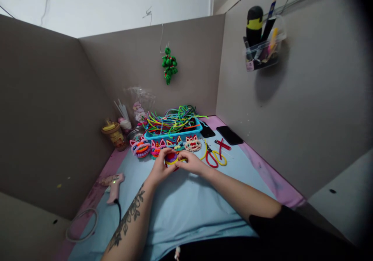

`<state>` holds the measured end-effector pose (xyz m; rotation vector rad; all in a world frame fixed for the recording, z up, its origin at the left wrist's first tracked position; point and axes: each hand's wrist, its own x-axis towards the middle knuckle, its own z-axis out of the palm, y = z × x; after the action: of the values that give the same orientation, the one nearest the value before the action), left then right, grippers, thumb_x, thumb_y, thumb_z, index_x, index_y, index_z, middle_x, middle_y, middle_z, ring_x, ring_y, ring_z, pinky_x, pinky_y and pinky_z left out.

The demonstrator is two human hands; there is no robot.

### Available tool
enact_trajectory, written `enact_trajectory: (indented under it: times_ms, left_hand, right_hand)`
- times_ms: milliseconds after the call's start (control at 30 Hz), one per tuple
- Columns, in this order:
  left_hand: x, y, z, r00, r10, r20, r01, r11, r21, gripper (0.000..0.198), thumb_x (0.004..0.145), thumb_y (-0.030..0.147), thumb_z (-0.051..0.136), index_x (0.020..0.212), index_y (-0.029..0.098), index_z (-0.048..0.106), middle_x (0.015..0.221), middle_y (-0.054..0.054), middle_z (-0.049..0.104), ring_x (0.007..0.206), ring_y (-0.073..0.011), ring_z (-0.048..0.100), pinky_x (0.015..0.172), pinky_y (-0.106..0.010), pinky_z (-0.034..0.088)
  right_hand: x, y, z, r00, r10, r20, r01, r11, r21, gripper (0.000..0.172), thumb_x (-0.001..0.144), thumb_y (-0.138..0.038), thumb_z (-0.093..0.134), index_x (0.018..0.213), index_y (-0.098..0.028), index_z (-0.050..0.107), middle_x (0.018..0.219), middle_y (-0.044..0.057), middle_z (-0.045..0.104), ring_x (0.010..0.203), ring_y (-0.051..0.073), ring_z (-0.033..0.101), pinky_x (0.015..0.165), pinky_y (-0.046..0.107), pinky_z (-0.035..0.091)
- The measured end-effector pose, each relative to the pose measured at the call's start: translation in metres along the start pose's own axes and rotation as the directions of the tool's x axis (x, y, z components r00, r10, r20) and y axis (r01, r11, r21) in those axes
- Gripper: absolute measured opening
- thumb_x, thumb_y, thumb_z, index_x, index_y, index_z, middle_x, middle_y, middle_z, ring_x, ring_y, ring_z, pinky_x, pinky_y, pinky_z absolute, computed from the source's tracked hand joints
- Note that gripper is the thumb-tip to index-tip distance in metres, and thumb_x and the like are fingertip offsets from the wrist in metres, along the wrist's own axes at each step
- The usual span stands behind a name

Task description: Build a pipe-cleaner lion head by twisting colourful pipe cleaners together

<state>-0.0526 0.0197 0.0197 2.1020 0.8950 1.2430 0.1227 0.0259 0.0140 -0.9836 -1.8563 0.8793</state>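
Observation:
A small purple, red and yellow pipe-cleaner piece (171, 158) is between my hands, above the blue cloth. My left hand (162, 162) curls around its left side and grips it. On the other side, my right hand (190, 162) pinches a yellow strand at the piece's edge; the fingertips partly cover it. Just behind my hands stand several finished-looking pipe-cleaner animal heads, among them a purple-pink one (140, 148) and a cream one (192, 144). Red-and-yellow-handled scissors (214, 156) lie to the right of my right hand.
Behind the heads, a blue basket (163, 135) overflows with colourful pipe cleaners (175, 119). A pink glue gun (115, 188) with a black cord lies left. A lidded cup (115, 135) stands back left. Phones (229, 135) and red strips (223, 144) lie right. Grey partitions surround the table.

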Motion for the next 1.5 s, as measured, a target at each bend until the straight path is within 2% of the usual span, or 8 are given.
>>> enact_trajectory:
  times_ms: [267, 567, 800, 1067, 1333, 1500]
  left_hand:
    - [0.000, -0.001, 0.000, 0.999, 0.022, 0.024, -0.024, 0.996, 0.088, 0.048, 0.074, 0.023, 0.063, 0.115, 0.020, 0.039, 0.112, -0.011, 0.056, 0.104, -0.0226, 0.056, 0.092, -0.042, 0.043]
    - [0.000, -0.002, -0.001, 0.999, 0.026, 0.038, -0.030, 0.996, 0.088, 0.049, 0.074, 0.025, 0.064, 0.115, 0.021, 0.038, 0.112, -0.011, 0.056, 0.104, -0.0220, 0.056, 0.091, -0.041, 0.044]
    - [-0.002, -0.005, -0.001, 0.998, 0.014, 0.059, -0.019, 0.997, 0.070, 0.051, 0.071, 0.025, 0.067, 0.114, 0.021, 0.040, 0.113, -0.011, 0.057, 0.103, -0.0225, 0.057, 0.090, -0.039, 0.045]
    - [-0.002, -0.002, -0.002, 0.997, -0.024, 0.071, 0.018, 0.996, 0.085, 0.050, 0.070, 0.028, 0.068, 0.113, 0.021, 0.043, 0.113, -0.011, 0.057, 0.103, -0.0226, 0.057, 0.090, -0.039, 0.045]
    - [-0.002, -0.001, -0.002, 0.994, -0.025, 0.105, 0.010, 0.991, 0.136, 0.049, 0.071, 0.027, 0.067, 0.113, 0.022, 0.042, 0.113, -0.010, 0.058, 0.103, -0.0217, 0.057, 0.089, -0.038, 0.046]
    - [-0.002, 0.001, -0.001, 0.994, -0.028, 0.110, 0.011, 0.989, 0.148, 0.048, 0.072, 0.027, 0.066, 0.113, 0.022, 0.042, 0.114, -0.009, 0.058, 0.104, -0.0217, 0.057, 0.090, -0.038, 0.046]
  right_hand:
    - [0.000, 0.000, 0.003, 1.000, 0.020, -0.020, -0.019, 1.000, 0.009, 0.016, 0.069, -0.027, 0.062, 0.064, -0.017, 0.051, 0.069, -0.003, 0.049, 0.068, 0.011, 0.045, 0.064, 0.023, 0.035]
    - [0.001, 0.000, 0.002, 0.999, 0.042, -0.002, -0.042, 0.999, 0.010, 0.015, 0.067, -0.025, 0.060, 0.061, -0.017, 0.050, 0.066, -0.003, 0.048, 0.066, 0.011, 0.043, 0.061, 0.022, 0.034]
    - [0.002, -0.002, -0.009, 0.984, 0.089, 0.154, -0.092, 0.996, 0.011, 0.016, 0.066, -0.025, 0.060, 0.060, -0.017, 0.048, 0.060, -0.005, 0.044, 0.058, 0.009, 0.039, 0.055, 0.021, 0.031]
    - [0.002, -0.008, -0.015, 0.966, 0.128, 0.225, -0.136, 0.991, 0.019, 0.017, 0.067, -0.027, 0.059, 0.060, -0.016, 0.048, 0.056, -0.005, 0.044, 0.056, 0.008, 0.039, 0.053, 0.020, 0.031]
    - [0.005, -0.001, -0.017, 0.934, 0.149, 0.324, -0.202, 0.970, 0.136, 0.017, 0.067, -0.030, 0.058, 0.063, -0.015, 0.050, 0.057, -0.005, 0.044, 0.053, 0.007, 0.038, 0.051, 0.021, 0.029]
    - [0.005, 0.008, -0.016, 0.933, 0.166, 0.319, -0.244, 0.944, 0.221, 0.019, 0.066, -0.033, 0.059, 0.063, -0.015, 0.053, 0.055, -0.005, 0.044, 0.050, 0.006, 0.036, 0.050, 0.021, 0.026]
